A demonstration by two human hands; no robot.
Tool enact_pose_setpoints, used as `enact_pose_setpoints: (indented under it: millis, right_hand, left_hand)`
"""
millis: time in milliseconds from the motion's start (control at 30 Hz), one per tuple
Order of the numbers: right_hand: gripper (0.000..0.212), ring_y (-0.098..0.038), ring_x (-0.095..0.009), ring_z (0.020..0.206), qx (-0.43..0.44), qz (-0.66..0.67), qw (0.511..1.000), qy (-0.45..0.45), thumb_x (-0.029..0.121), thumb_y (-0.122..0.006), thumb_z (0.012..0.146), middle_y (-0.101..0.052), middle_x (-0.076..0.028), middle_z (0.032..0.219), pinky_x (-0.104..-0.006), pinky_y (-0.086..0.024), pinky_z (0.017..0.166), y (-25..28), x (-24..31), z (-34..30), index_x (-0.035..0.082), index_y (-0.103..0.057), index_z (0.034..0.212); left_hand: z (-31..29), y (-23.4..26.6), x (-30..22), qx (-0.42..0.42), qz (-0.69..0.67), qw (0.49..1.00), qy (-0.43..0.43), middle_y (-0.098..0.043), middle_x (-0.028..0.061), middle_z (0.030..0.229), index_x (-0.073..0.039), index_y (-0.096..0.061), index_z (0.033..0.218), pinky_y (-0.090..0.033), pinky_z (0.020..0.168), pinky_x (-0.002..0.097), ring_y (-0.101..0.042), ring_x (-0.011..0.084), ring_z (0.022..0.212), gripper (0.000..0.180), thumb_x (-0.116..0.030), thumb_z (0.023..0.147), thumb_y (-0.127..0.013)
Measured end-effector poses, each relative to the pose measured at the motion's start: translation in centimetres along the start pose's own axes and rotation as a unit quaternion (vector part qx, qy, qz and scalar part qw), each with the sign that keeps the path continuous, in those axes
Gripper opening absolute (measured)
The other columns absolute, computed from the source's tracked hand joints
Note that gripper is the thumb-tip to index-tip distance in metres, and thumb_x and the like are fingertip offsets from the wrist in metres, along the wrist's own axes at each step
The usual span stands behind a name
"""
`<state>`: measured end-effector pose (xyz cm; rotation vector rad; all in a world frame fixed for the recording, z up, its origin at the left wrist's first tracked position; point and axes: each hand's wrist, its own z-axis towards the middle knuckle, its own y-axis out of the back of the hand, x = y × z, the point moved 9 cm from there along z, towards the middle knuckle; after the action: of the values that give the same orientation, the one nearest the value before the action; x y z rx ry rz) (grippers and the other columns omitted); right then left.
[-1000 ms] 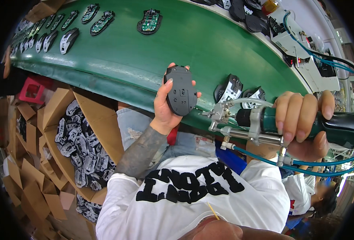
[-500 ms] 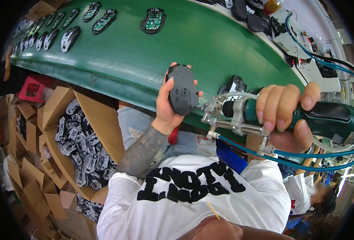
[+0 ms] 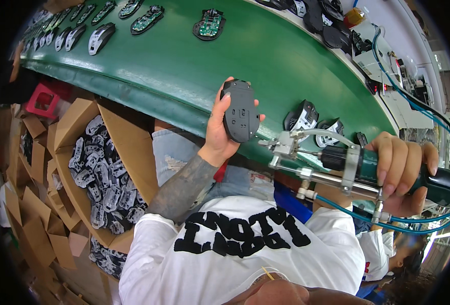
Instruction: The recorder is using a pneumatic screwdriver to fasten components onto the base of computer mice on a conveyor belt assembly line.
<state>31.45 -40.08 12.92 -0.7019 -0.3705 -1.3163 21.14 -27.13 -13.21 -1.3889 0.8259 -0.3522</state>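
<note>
My left hand [image 3: 218,131] is wrapped round a black computer mouse [image 3: 242,113], which it holds up over the near edge of the green bench with its underside and screw holes showing. On the right, my right hand [image 3: 404,163] grips a dark green electric screwdriver [image 3: 332,158] with a metal screw-feeding head [image 3: 285,144] at its front. That head points left at the mouse's lower right edge, a small gap apart. Between the head and the screwdriver's black nose, a thin bit shaft shows. Behind the tool lie two opened mouse shells [image 3: 303,118] on the bench.
Mouse halves with green circuit boards [image 3: 209,25] and grey-black shells [image 3: 102,38] line the green bench [image 3: 169,66]. A cardboard box [image 3: 126,152] of grey mouse parts stands at the left. Blue air hoses [image 3: 336,206] trail from the tool. Another person sits at lower right.
My right hand has drawn the screwdriver back to the right, and its nose has slid away from the feeding head. The head has come off the mouse's edge. My left hand keeps its hold.
</note>
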Motion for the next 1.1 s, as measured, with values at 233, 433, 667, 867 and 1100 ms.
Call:
enact_pose_setpoints:
  millis: [233,433,667,867,1100]
  right_hand:
    - [0.035,-0.052,-0.013,0.053,0.017,-0.023,0.999,-0.017,0.022,-0.057,0.084,-0.051,-0.001,0.067,-0.0274,-0.044,0.053,-1.7,-3.7,-0.3,0.012,-0.038,0.112]
    - [0.035,-0.052,-0.014,0.053,0.024,-0.032,0.999,-0.024,0.023,-0.056,0.084,-0.05,-0.002,0.067,-0.029,-0.043,0.054,-1.9,-4.0,-0.3,0.012,-0.037,0.112]
    - [0.036,-0.052,-0.015,0.054,0.007,-0.025,1.0,-0.017,0.023,-0.056,0.084,-0.05,-0.002,0.067,-0.0294,-0.042,0.054,-1.7,-4.1,-0.6,0.012,-0.037,0.113]
    - [0.035,-0.05,-0.015,0.053,0.009,-0.032,0.999,-0.043,0.022,-0.059,0.083,-0.049,-0.002,0.067,-0.0303,-0.042,0.054,-1.5,-4.3,-0.4,0.012,-0.038,0.109]
    - [0.032,-0.047,-0.015,0.051,-0.083,0.001,0.995,-0.055,0.019,-0.062,0.081,-0.046,-0.002,0.063,-0.031,-0.039,0.052,-1.4,-6.5,-0.2,0.012,-0.04,0.102]
  left_hand:
    - [0.0,-0.1,0.1,0.0,0.003,1.0,-0.002,-0.043,0.0107,0.125,-0.018,-0.031,0.135,-0.051,0.082,0.0475,-0.052,0.0249,0.103,0.047,-0.026,0.091,-0.045]
    - [0.0,-0.1,0.4,0.005,0.005,1.0,0.002,-0.043,0.0108,0.125,-0.018,-0.03,0.135,-0.052,0.082,0.047,-0.053,0.0245,0.103,0.047,-0.025,0.091,-0.045]
    - [-0.2,0.0,0.3,0.0,-0.001,1.0,-0.001,-0.043,0.0108,0.125,-0.018,-0.03,0.135,-0.052,0.081,0.0465,-0.053,0.024,0.102,0.047,-0.026,0.091,-0.045]
    - [0.2,-0.2,0.7,0.001,0.01,1.0,-0.005,-0.044,0.0107,0.124,-0.017,-0.031,0.134,-0.052,0.081,0.0463,-0.053,0.0235,0.101,0.046,-0.025,0.092,-0.045]
    - [0.1,-0.2,-1.7,-0.047,0.04,0.996,-0.06,-0.051,0.0095,0.11,-0.015,-0.034,0.132,-0.053,0.076,0.0403,-0.057,0.0198,0.091,0.042,-0.026,0.093,-0.048]
